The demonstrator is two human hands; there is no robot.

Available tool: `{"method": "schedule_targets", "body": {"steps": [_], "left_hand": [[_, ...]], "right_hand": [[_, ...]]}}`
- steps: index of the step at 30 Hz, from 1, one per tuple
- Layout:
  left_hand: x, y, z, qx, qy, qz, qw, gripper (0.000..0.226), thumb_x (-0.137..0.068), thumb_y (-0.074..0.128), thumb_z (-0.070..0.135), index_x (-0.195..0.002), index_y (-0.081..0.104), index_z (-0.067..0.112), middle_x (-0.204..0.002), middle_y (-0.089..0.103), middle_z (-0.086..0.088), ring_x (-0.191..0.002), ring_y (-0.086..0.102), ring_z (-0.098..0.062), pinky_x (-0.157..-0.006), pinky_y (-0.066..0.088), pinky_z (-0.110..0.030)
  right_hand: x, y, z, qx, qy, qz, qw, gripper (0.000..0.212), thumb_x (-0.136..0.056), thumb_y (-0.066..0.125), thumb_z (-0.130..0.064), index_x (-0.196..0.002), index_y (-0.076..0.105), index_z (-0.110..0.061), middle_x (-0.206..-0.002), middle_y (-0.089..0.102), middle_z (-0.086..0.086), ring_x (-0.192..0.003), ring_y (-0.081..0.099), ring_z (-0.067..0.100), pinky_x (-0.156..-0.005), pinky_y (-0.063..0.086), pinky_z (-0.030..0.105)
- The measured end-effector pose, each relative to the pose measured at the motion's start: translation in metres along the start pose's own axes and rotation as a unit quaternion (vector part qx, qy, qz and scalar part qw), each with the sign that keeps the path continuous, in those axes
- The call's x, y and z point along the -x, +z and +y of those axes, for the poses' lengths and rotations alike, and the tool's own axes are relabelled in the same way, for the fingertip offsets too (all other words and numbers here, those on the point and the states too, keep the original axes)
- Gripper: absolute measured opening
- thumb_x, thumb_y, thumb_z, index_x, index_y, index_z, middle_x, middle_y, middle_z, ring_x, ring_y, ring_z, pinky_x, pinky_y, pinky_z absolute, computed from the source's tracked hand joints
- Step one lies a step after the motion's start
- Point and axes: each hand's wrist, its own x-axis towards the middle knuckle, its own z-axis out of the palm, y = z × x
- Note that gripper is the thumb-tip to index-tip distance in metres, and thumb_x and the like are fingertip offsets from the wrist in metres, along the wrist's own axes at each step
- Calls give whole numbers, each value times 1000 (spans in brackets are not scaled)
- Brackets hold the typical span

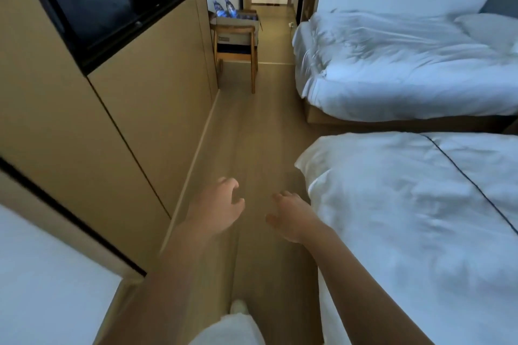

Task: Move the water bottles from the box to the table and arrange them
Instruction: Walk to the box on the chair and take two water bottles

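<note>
Right now both hands hold nothing: left hand (pixel 217 209) & right hand (pixel 291 218) hang loose w/ fingers relaxed. Far off at 12 o'clock, box (pixel 236 29) w/ water bottles (pixel 224 10) sits on chair (pixel 238 56).

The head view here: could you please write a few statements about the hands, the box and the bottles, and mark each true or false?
1. Both hands, left hand and right hand, hold nothing. True.
2. The box sits on the floor. False: it rests on a wooden chair.
3. Two water bottles stand beside the box. True.
4. The left hand grips a bottle. False: it is empty, far from the box.
</note>
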Motion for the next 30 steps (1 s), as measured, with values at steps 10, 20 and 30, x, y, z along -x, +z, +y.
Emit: {"method": "schedule_targets", "body": {"steps": [10, 20, 30], "left_hand": [[-208, -41, -29, -3, 8, -24, 1000, 37, -91, 56, 33, -123, 53, 15, -127, 51, -1, -109, 54, -21, -90, 43, -30], [-437, -63, -20, -35, 13, -2, 999, 40, -90, 55, 37, -125, 53, 17, -129, 52, 0, -111, 54, -22, -90, 45, -32], [-659, -85, 3, -6, -24, 10, 1000, 41, -90, 55, 38, -127, 51, 21, -132, 50, 2, -108, 54, -18, -79, 41, -27]], "right_hand": [[-196, -62, 11, 5, 19, 2, 1000, 46, -90, 49, -34, -128, 45, -8, -128, 49, 8, -121, 43, 28, -95, 40, 38], [-401, -143, 76, 3, 21, 19, 1000, 48, -91, 49, -34, -132, 43, -11, -133, 47, 8, -123, 42, 26, -97, 42, 38], [-613, -257, 139, 6, -4, 31, 999, 47, -91, 50, -35, -132, 44, -13, -133, 48, 6, -123, 43, 24, -94, 42, 35]]}}
